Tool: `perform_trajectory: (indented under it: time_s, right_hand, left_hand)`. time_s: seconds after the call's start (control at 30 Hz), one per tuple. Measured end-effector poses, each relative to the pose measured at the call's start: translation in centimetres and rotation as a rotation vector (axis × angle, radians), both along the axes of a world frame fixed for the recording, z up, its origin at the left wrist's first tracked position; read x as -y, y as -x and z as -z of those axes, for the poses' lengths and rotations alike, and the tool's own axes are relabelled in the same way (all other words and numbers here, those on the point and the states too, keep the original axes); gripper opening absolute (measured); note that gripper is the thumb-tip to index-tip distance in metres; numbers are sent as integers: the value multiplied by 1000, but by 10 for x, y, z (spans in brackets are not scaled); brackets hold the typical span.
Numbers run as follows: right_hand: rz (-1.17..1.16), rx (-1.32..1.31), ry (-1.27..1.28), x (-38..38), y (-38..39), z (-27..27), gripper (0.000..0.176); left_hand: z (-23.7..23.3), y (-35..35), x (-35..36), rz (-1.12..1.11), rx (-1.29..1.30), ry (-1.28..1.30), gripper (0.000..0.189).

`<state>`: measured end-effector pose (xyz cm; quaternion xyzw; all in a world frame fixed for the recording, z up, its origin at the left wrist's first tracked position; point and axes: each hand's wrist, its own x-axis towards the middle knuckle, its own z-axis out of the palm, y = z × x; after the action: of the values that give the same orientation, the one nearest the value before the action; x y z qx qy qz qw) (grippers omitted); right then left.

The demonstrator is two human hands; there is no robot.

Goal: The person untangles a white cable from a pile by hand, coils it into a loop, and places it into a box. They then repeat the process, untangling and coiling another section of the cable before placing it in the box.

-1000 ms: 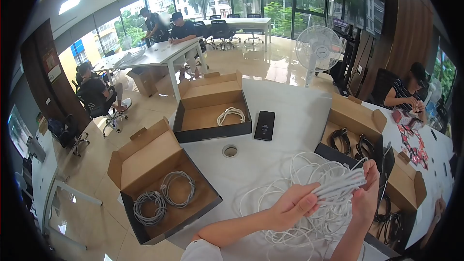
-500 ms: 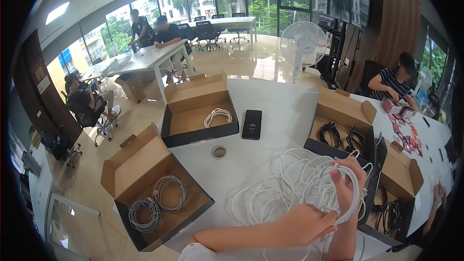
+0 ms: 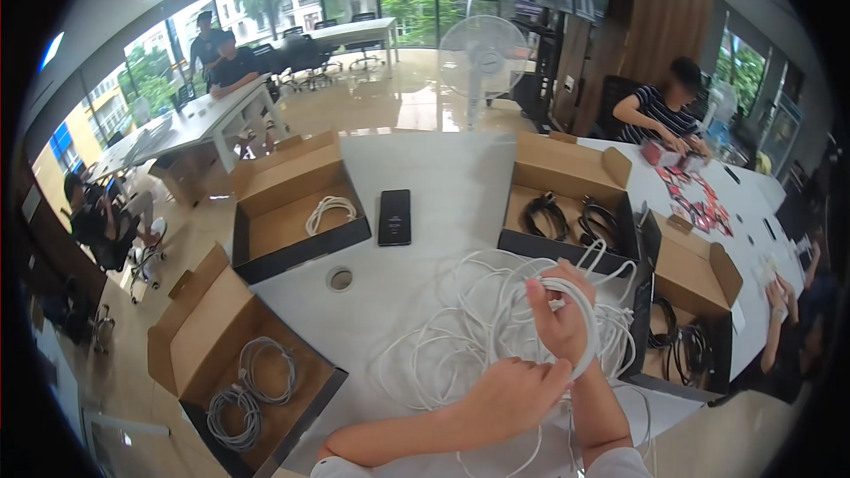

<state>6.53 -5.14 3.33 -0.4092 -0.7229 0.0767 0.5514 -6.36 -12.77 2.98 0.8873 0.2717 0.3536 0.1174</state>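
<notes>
My right hand (image 3: 563,314) is wrapped round a coil of white cable (image 3: 590,334), its loops arching over the fingers. Just below it, my left hand (image 3: 521,397) has its fingers closed at the lower end of the same coil, seemingly pinching the cable; its fingertips are partly hidden. Under and around both hands spreads a loose tangle of white cable (image 3: 507,323) on the white table (image 3: 425,173). Some strands hang toward the near edge.
Open cardboard boxes surround the tangle: one with grey cable coils (image 3: 235,418), one with a white coil (image 3: 331,212), two with black cables (image 3: 545,216). A phone (image 3: 395,218) lies beyond a round table hole (image 3: 339,279). A person (image 3: 664,115) sits at right; a fan (image 3: 483,57) stands behind.
The whole view has shifted, so the table and boxes appear further left. My hands stay together on the white coil, with little change in their grip.
</notes>
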Motion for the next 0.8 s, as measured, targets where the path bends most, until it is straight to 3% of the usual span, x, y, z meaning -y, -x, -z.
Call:
perform_trajectory:
  time_s: [0.2, 0.4, 0.53, 0.7, 0.8]
  right_hand:
    - [-11, -62, 17, 0, 0, 5, 27]
    - [-112, -457, 312, 5, 5, 19, 35]
    - [-97, -325, 230, 7, -2, 14, 45]
    - [-318, -252, 280, 20, -8, -11, 34]
    - [-447, -480, 435, 17, -11, -6, 29]
  left_hand:
    - [6, -5, 0, -12, -60, -61, 19]
    - [6, -3, 0, 17, -1, -71, 19]
    - [-10, 11, 2, 128, 77, 18, 16]
    - [-17, 36, -9, 182, 337, 169, 20]
    - [-23, 52, -5, 238, 505, 454, 25]
